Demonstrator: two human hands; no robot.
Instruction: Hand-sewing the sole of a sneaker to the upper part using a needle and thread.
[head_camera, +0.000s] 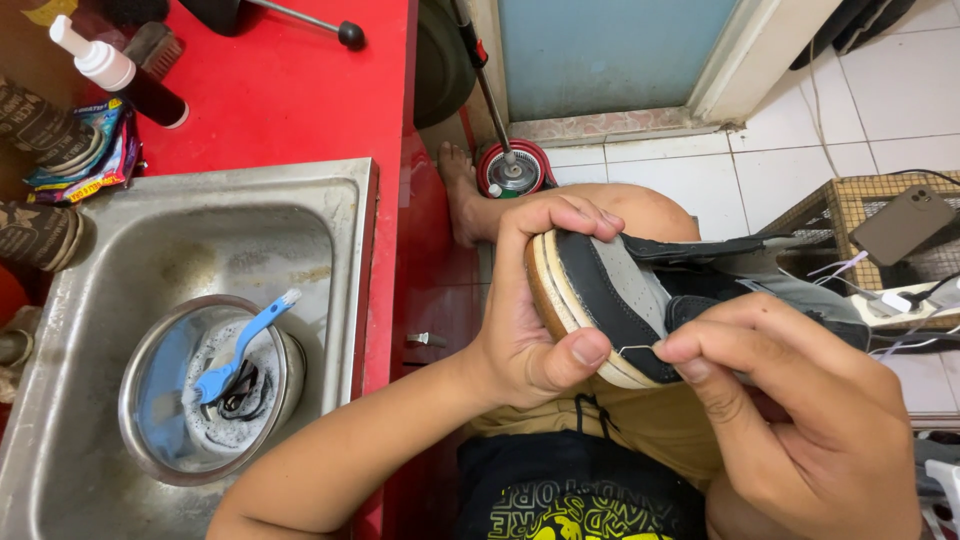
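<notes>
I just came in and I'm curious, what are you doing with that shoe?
A seated person holds a black and grey sneaker over their lap. The left hand grips its toe end and the right hand pinches the upper near the middle. Beside them, a steel sink set in a red counter holds a metal bowl of soapy water with a blue brush standing in it.

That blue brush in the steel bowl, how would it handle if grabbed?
The blue brush is likely light: thin plastic handle, small head. Probably slippery, since its lower end sits in suds inside the steel bowl. It leans on the bowl's rim, so a nudge may slide or tip it further in.
</notes>
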